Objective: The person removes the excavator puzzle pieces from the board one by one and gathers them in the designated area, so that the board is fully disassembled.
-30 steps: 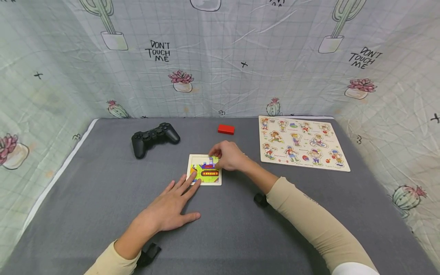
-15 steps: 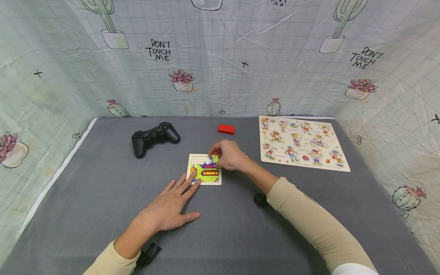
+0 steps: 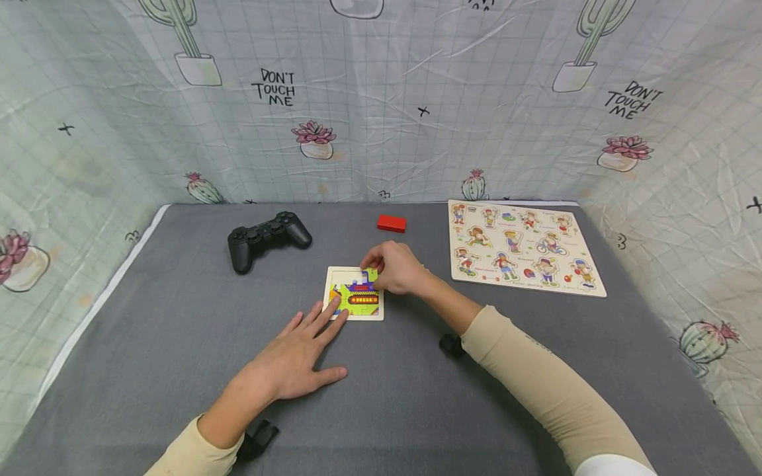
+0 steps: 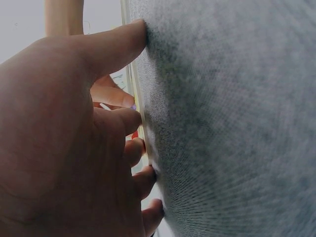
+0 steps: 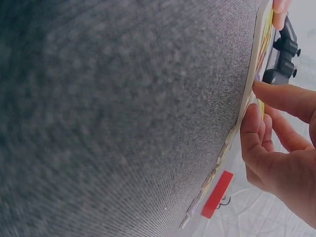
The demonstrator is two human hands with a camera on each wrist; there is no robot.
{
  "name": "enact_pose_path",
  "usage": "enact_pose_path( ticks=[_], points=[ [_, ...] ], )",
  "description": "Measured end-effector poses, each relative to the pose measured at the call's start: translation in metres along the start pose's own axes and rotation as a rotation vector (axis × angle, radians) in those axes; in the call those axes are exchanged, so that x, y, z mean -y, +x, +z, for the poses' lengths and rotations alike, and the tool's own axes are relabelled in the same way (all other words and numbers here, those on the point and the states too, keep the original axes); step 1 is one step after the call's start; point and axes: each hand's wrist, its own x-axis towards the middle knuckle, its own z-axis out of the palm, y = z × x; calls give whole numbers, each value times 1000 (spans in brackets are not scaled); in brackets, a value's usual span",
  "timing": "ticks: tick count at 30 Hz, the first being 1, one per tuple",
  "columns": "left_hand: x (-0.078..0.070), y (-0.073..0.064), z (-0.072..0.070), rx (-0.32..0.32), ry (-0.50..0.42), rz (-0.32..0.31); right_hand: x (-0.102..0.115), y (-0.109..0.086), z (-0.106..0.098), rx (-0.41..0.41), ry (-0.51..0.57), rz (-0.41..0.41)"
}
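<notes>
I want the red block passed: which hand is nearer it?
Right. The right hand is close to the red block, on its near side; the left hand lies farther back, to the block's left.

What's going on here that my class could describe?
A person's right hand pinches a puzzle piece at the upper right of a small jigsaw; the left hand rests fingers on its lower left. Its upper left looks bare. A game controller, red block and picture board lie untouched.

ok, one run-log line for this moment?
left hand: touching cream-framed rectangular jigsaw puzzle | right hand: pinching yellow-green puzzle piece at puzzle's far right corner | red rectangular block: beyond puzzle, untouched
</notes>
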Motion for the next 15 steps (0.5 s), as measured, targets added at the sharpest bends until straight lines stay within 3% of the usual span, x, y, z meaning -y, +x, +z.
enact_pose_path(
  ticks=[15],
  points=[
    [1,-1,1,-3,-4,2,2,1,0,13,-19,0]
  ],
)
